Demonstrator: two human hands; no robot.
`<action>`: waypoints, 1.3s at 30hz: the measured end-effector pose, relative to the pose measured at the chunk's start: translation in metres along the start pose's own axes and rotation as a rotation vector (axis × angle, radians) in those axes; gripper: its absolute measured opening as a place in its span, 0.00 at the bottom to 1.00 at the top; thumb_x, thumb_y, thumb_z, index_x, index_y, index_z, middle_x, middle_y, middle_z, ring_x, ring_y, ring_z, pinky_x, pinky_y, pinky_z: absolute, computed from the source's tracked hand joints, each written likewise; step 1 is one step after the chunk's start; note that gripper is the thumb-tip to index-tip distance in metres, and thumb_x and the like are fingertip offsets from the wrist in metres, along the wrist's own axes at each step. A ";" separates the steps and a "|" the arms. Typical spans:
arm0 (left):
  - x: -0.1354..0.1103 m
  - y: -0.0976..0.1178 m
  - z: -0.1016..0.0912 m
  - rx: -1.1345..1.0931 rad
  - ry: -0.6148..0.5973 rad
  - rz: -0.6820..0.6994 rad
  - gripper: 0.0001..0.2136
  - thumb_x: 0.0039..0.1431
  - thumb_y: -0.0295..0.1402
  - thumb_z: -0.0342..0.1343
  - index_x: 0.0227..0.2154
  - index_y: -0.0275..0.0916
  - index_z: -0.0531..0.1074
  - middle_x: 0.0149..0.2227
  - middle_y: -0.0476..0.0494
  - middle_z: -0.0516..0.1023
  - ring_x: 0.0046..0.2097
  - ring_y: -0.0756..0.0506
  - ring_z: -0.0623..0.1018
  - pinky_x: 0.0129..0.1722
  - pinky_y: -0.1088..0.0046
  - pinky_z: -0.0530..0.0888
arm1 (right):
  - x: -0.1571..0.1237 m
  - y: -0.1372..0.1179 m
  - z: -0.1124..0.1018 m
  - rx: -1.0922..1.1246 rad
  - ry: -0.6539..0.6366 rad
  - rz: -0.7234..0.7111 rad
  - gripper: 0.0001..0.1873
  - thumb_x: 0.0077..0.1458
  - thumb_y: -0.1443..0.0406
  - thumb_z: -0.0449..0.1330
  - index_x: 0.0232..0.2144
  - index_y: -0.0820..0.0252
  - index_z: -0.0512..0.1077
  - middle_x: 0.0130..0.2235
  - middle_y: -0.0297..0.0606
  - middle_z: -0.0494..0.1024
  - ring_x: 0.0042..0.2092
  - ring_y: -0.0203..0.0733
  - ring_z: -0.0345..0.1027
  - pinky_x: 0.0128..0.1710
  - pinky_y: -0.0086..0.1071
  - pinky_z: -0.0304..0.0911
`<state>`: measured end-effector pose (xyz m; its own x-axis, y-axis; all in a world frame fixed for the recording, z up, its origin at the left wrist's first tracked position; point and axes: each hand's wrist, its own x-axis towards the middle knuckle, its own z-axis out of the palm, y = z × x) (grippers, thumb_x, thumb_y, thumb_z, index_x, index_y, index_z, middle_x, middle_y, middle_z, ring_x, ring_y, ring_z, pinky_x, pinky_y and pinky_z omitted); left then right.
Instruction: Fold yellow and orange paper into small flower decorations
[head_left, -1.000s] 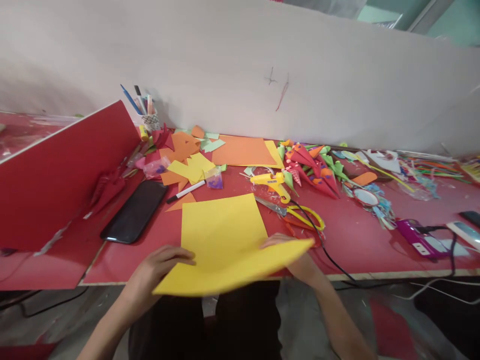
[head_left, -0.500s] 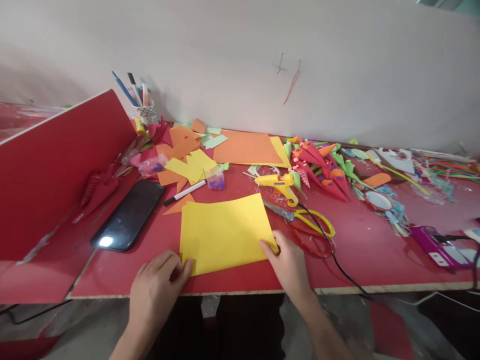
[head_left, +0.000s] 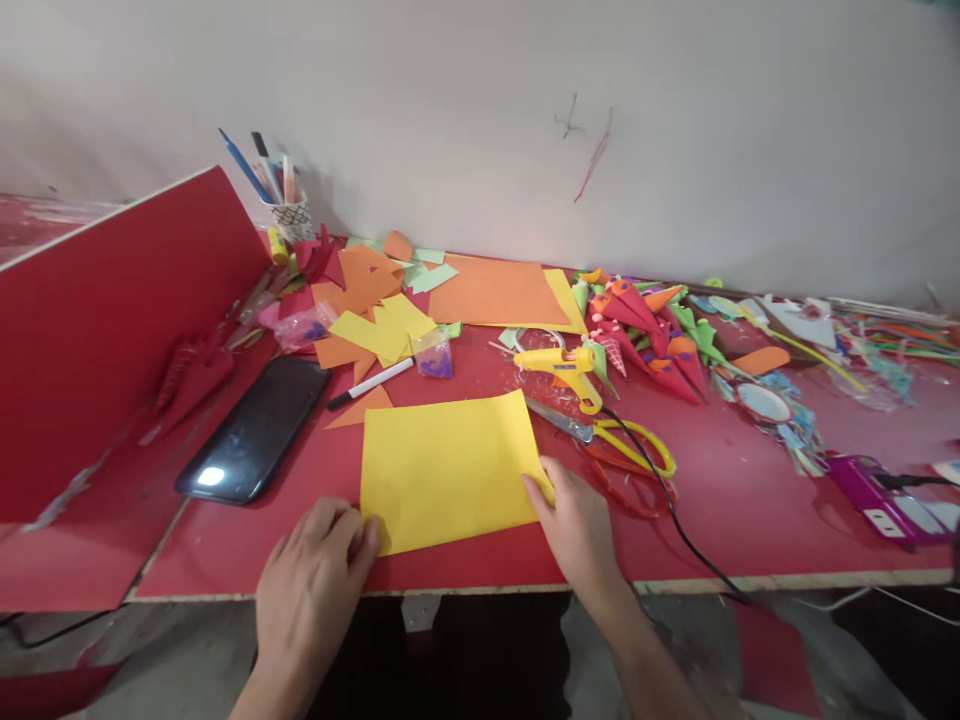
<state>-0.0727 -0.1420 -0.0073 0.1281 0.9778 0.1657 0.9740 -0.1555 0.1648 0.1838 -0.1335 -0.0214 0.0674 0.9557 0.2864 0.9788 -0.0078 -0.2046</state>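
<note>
A yellow sheet of paper (head_left: 450, 470) lies near the front edge of the red table, its upper right corner lifted slightly. At its lower left corner is my left hand (head_left: 311, 575), closed, with thumb and curled fingers against the edge. My right hand (head_left: 577, 520) pinches the lower right edge, thumb on top and fingers underneath. Just beyond the paper's right side lie scissors (head_left: 559, 420) with yellow and red handles, and a yellow glue gun (head_left: 559, 370). A white marker with a black tip (head_left: 371, 385) rests behind the paper.
A black phone (head_left: 259, 430) lies to the left, beside a standing red board (head_left: 127, 340). Orange and yellow paper scraps (head_left: 367, 290), a pen cup (head_left: 291, 218) and red paper cones (head_left: 652, 345) line the back. The glue gun's black cord runs past a purple power strip (head_left: 885, 500).
The paper's upper left corner showed offset layers before and now looks even. My left hand has shifted slightly left and its thumb covers less of the paper. The view has shifted slightly.
</note>
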 end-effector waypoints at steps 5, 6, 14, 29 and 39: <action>-0.001 -0.002 0.001 -0.019 -0.003 -0.011 0.16 0.57 0.39 0.42 0.17 0.39 0.58 0.28 0.47 0.67 0.22 0.50 0.66 0.24 0.72 0.59 | 0.000 0.000 0.002 0.016 0.009 -0.011 0.19 0.59 0.58 0.42 0.35 0.63 0.69 0.26 0.44 0.75 0.26 0.43 0.68 0.24 0.30 0.56; -0.001 -0.002 0.001 -0.020 -0.014 -0.013 0.16 0.57 0.40 0.42 0.16 0.39 0.57 0.27 0.48 0.66 0.22 0.50 0.66 0.23 0.72 0.59 | -0.001 0.000 0.002 0.022 0.008 -0.010 0.19 0.59 0.59 0.42 0.35 0.63 0.69 0.26 0.44 0.75 0.26 0.43 0.68 0.25 0.31 0.57; -0.001 -0.015 0.002 -0.005 0.031 0.082 0.17 0.57 0.47 0.40 0.26 0.39 0.64 0.35 0.42 0.70 0.32 0.44 0.72 0.31 0.68 0.68 | -0.003 -0.002 0.001 -0.004 -0.003 -0.027 0.17 0.59 0.62 0.43 0.38 0.65 0.68 0.30 0.46 0.75 0.30 0.44 0.69 0.28 0.32 0.60; 0.064 -0.047 -0.023 -0.082 -0.508 0.805 0.28 0.57 0.47 0.44 0.59 0.53 0.42 0.62 0.52 0.45 0.61 0.41 0.52 0.57 0.60 0.53 | -0.001 -0.003 0.002 -0.033 0.015 -0.011 0.16 0.57 0.64 0.46 0.45 0.66 0.64 0.31 0.44 0.74 0.31 0.43 0.68 0.28 0.32 0.62; 0.060 -0.049 -0.021 -0.053 -0.557 0.754 0.28 0.57 0.48 0.43 0.58 0.55 0.40 0.63 0.54 0.41 0.62 0.40 0.47 0.58 0.55 0.50 | -0.019 -0.073 -0.016 0.140 -0.076 -0.713 0.19 0.56 0.66 0.50 0.51 0.52 0.61 0.44 0.39 0.68 0.43 0.43 0.60 0.44 0.36 0.57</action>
<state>-0.1165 -0.0789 0.0154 0.8062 0.5407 -0.2403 0.5896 -0.7682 0.2494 0.1143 -0.1554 0.0033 -0.5957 0.7324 0.3297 0.7454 0.6570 -0.1125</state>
